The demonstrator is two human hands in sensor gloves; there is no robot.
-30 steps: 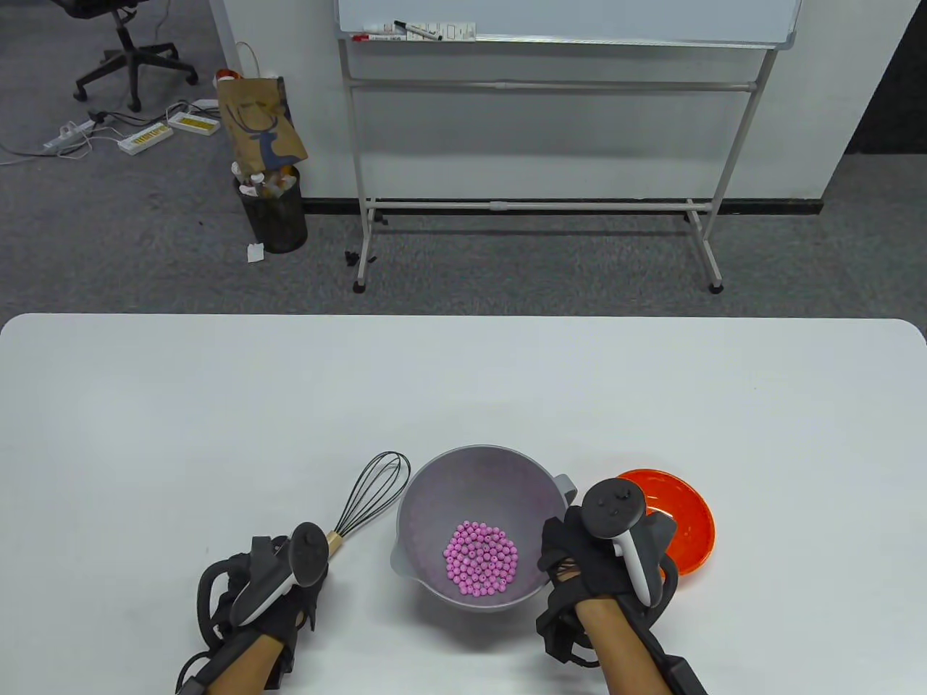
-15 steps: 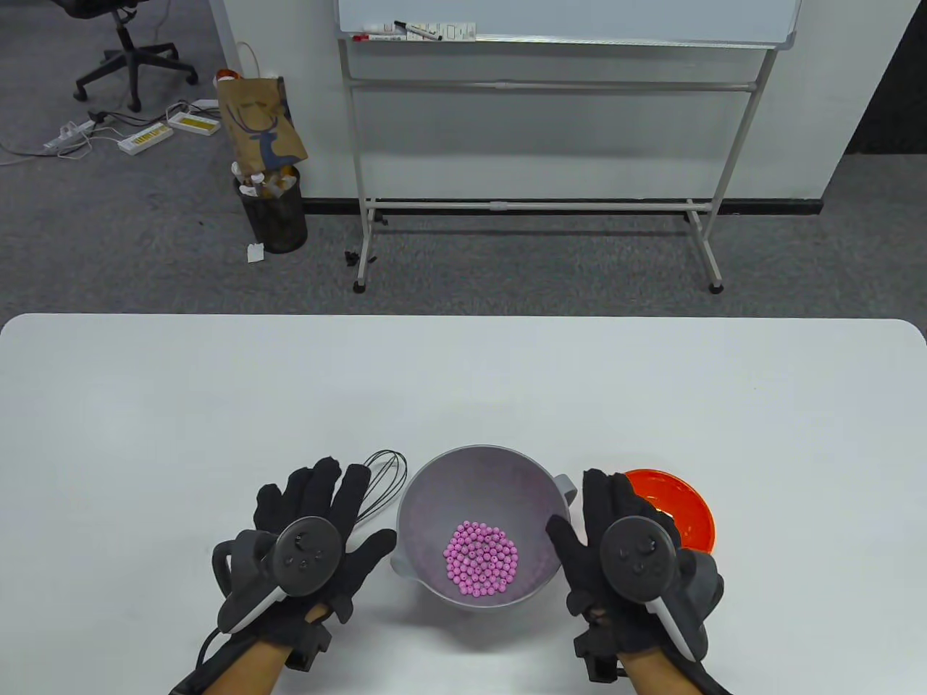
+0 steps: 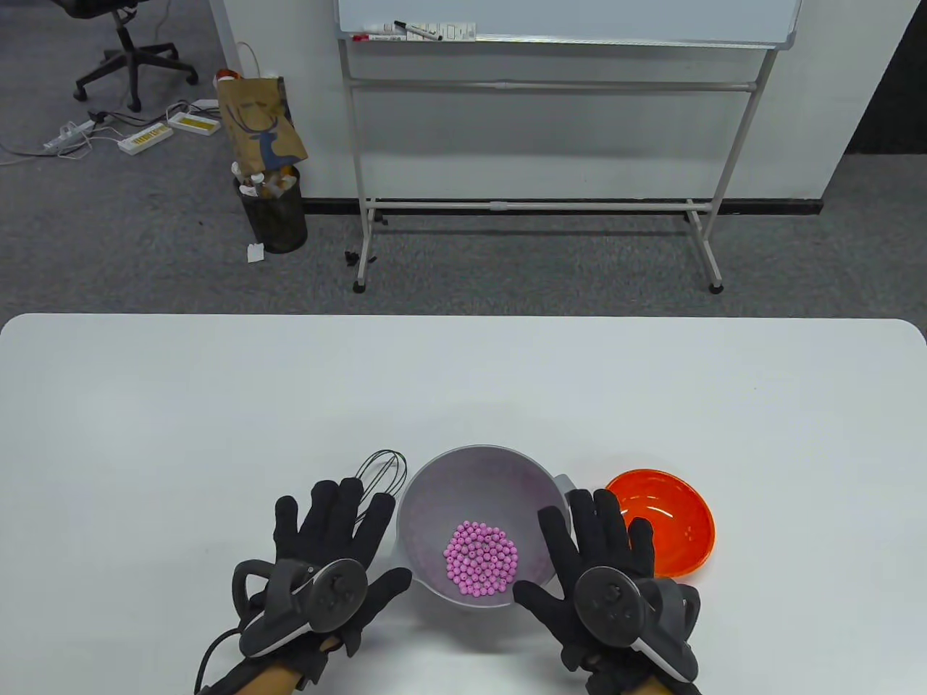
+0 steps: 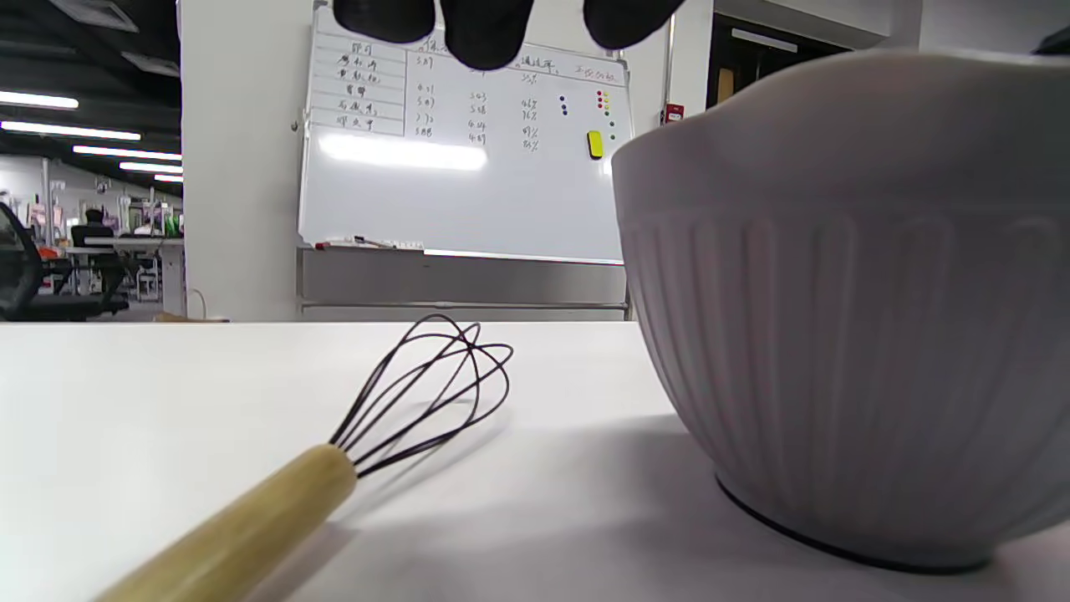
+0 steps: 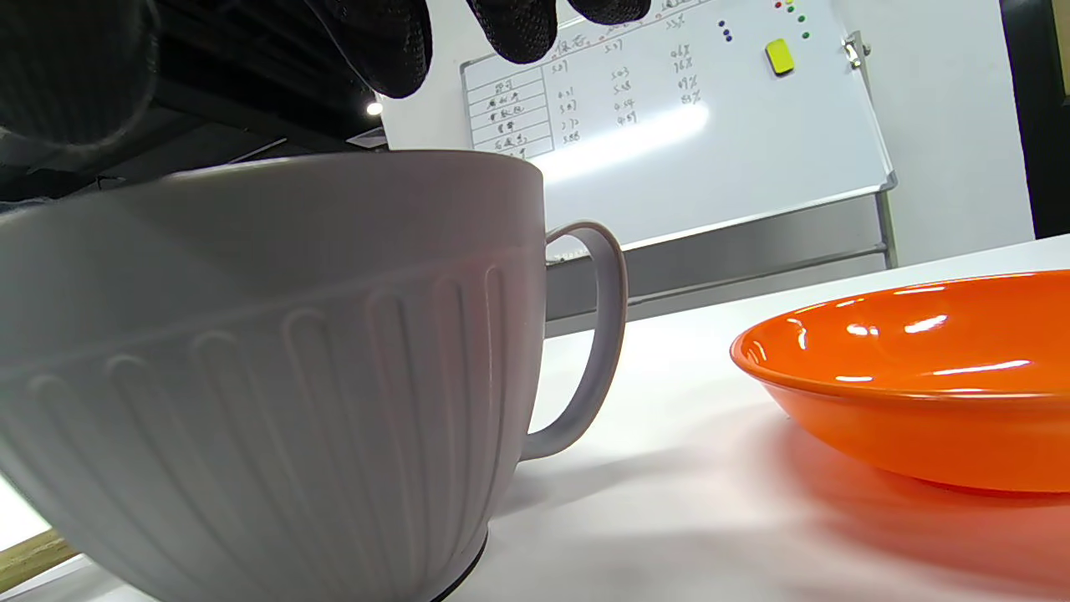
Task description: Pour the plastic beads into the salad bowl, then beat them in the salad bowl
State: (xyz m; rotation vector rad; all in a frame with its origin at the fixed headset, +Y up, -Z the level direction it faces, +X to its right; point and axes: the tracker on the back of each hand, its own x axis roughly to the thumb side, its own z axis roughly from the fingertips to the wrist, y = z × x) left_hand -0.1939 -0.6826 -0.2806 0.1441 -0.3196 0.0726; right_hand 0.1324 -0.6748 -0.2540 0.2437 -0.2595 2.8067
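My left hand [image 3: 326, 550], fingers spread and empty, hovers over the whisk [image 3: 380, 478], whose handle points back toward me; right hand [image 3: 601, 565] also spread, empty.

**Three cameras, one shared bowl**

My table view looks down from high up at the near edge of the surface [image 3: 217, 376], facing outward across it to the floor and a whiteboard [image 3: 565, 18] beyond.

My left wrist view sits almost level with the surface, very near it, facing the same whiteboard; the whisk [image 4: 359, 443] lies close in front and the salad bowl [image 4: 853, 334] fills its right side.

My right wrist view is just as low and slightly tilted, pressed near the bowl's other flank, with the orange dish [image 5: 919, 376] to its right.

All three share the bowl and whiteboard; the whisk shows overhead and left, the dish overhead and right.
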